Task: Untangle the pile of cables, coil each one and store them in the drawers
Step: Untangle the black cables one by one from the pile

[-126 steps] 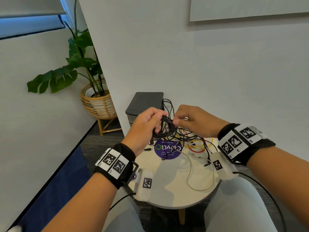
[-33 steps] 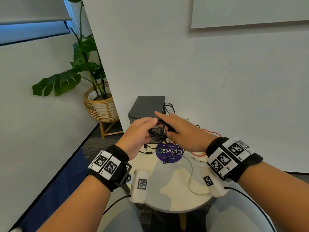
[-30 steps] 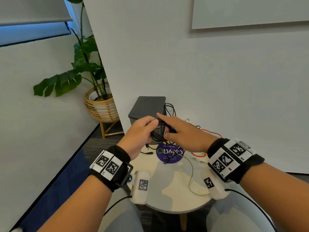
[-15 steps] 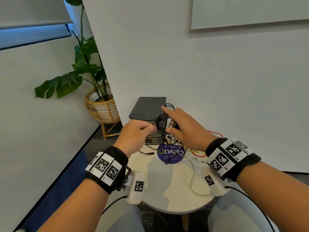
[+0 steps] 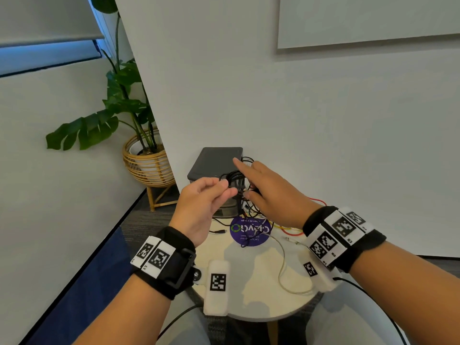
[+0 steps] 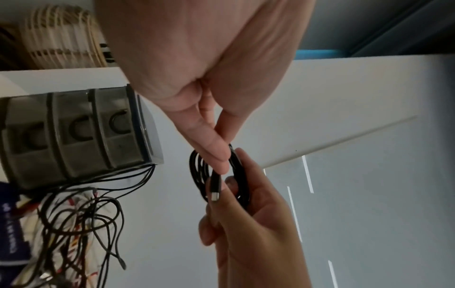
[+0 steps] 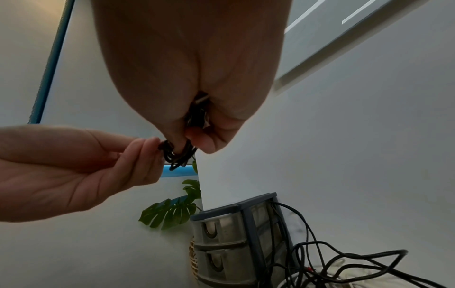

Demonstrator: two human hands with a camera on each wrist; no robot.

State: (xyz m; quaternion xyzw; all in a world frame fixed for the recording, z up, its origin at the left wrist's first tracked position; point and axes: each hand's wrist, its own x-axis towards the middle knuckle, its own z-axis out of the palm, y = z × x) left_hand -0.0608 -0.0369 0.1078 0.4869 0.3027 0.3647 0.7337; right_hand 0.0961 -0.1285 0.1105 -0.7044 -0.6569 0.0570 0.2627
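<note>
A small coil of black cable (image 5: 234, 179) hangs in the air in front of the dark grey drawer unit (image 5: 216, 160), level with its top. My right hand (image 5: 245, 185) grips the coil between thumb and fingers, index finger stretched out; the plug end (image 6: 214, 194) lies against its fingers. My left hand (image 5: 229, 188) pinches the coil's left edge with its fingertips (image 7: 152, 146). The unit's three drawers (image 6: 74, 136) are shut. The tangled pile of black, red, yellow and white cables (image 5: 256, 215) lies on the round table (image 5: 249, 295) below my right hand.
A purple round sticker (image 5: 249, 231) sits mid-table under the tangle, and a pale cable (image 5: 281, 270) loops toward the near edge. The white wall stands right behind the drawer unit. A potted plant in a rattan basket (image 5: 146, 160) is on the floor at the left.
Both hands have lifted the black coil from in front of the lower drawers to the level of the unit's top. My left hand went from a fuller grip to a fingertip pinch.
</note>
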